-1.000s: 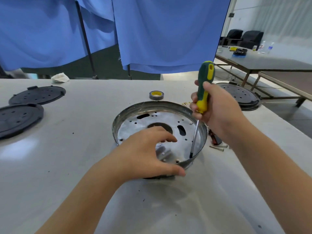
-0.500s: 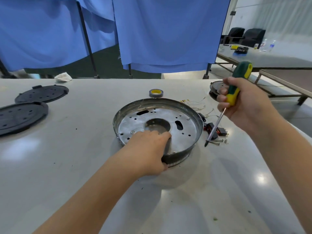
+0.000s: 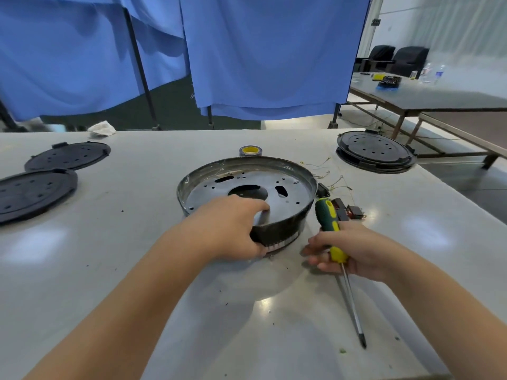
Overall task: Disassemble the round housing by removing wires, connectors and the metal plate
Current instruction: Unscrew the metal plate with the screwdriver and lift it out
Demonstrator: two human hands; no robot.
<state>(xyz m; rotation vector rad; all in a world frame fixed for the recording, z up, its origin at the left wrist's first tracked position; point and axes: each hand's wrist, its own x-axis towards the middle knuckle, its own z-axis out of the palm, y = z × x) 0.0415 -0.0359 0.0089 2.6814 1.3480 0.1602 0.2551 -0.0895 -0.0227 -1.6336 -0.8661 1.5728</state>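
The round metal housing [image 3: 274,162] sits mid-table with its near side raised a little off the surface. A perforated metal plate [image 3: 297,194] with a central hole lies inside it. My left hand [image 3: 227,227] grips the housing's near wall, fingers hooked over the rim. To its right, my right hand [image 3: 356,252] loosely holds a green-and-yellow screwdriver [image 3: 327,216] low over the table, thumb above the handle and fingers below. The shaft points toward me. Loose thin wires [image 3: 329,178] and small black-and-red connectors [image 3: 354,212] lie just right of the housing.
A grey-and-yellow tape roll [image 3: 250,150] stands behind the housing. Two black perforated discs [image 3: 65,156] [image 3: 33,194] lie at the left, and a stack of similar discs [image 3: 374,152] at the right rear near the table edge. A white rag [image 3: 101,128] lies at the far edge.
My right hand lifted the screwdriver out of the housing, swung it right and lowered it to the table. My left hand shifted to grip the near wall, and the housing has tilted.
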